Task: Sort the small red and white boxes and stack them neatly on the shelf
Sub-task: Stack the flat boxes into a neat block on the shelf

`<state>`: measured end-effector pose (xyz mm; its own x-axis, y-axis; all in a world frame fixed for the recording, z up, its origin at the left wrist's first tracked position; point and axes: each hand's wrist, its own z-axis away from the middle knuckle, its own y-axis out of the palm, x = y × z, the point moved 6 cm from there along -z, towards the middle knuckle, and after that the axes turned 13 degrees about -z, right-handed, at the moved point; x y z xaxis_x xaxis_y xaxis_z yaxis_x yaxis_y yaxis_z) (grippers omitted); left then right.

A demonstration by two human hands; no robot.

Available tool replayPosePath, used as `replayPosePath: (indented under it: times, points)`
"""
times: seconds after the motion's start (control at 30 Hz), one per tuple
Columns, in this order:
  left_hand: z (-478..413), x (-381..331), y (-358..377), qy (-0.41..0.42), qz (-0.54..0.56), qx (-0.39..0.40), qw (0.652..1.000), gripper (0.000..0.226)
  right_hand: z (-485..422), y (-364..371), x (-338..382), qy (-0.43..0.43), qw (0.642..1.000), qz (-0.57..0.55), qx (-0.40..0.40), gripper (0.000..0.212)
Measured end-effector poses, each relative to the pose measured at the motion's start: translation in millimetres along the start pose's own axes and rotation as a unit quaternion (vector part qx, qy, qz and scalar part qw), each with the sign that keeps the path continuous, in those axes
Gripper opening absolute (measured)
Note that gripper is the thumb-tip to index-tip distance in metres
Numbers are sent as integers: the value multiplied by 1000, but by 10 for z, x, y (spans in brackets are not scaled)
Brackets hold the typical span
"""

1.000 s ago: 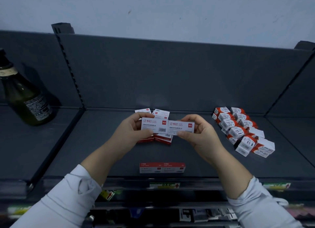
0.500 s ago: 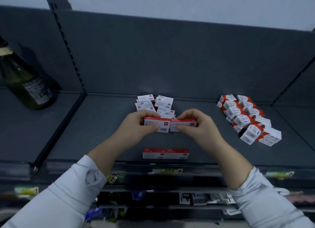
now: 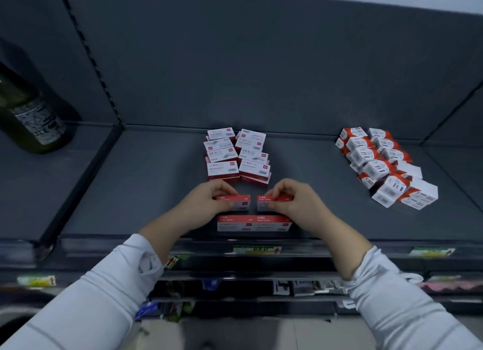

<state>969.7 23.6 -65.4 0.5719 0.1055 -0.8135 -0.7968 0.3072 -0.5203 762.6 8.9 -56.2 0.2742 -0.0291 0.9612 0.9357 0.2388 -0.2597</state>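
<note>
**Shelf stock: small red and white boxes**

Left hand is pinching the left box; right hand is pinching the right box. The two are being held side by side, slightly apart, just behind the front pair lying at the shelf edge. The middle stack is sitting behind the hands, and the right cluster is lying well apart. A bottle is standing far left

1. The light is dim and a bit blue, and the dark gray shelf looks dull.
2. The green bottle has a dark shadow beside it.
3. The picture bends at its edges, so straight lines lean.
4. The price labels and the red and white boxes on the right look smeared.
</note>
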Motion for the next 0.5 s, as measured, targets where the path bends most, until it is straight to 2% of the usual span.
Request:
replayPosePath:
  times: [0.17,0.3,0.5]
  points:
    - [5,24,46,27,2,22,999,15,46,3,-25,-2,999,11,33,10]
    - [20,62,73,27,14,31,999,16,130,-43,-164,15,998,-63,17,7]
    - [64,88,115,21,62,54,996,21,145,-23,-169,4,998,-47,32,23]
